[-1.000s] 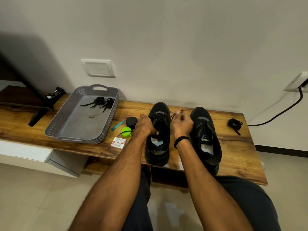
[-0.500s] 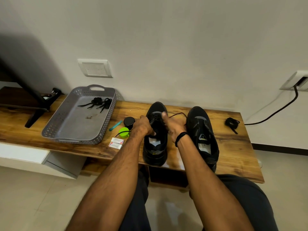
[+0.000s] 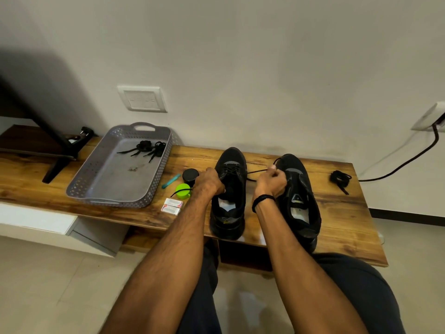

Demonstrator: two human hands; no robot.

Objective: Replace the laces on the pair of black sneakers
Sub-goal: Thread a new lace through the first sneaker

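left hand (image 3: 210,183) grips the left sneaker (image 3: 230,191) at its tongue; right hand (image 3: 271,183) pinches a taut black lace (image 3: 256,172), seemingly from its eyelets

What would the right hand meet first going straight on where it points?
Likely the white wall: the right hand, pinching the black lace, aims between the left black sneaker and right black sneaker. Depth is unclear; the right one's toe lies close.

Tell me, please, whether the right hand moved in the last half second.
Yes: the right hand moved rightward, off the left sneaker toward the right sneaker, holding the lace.
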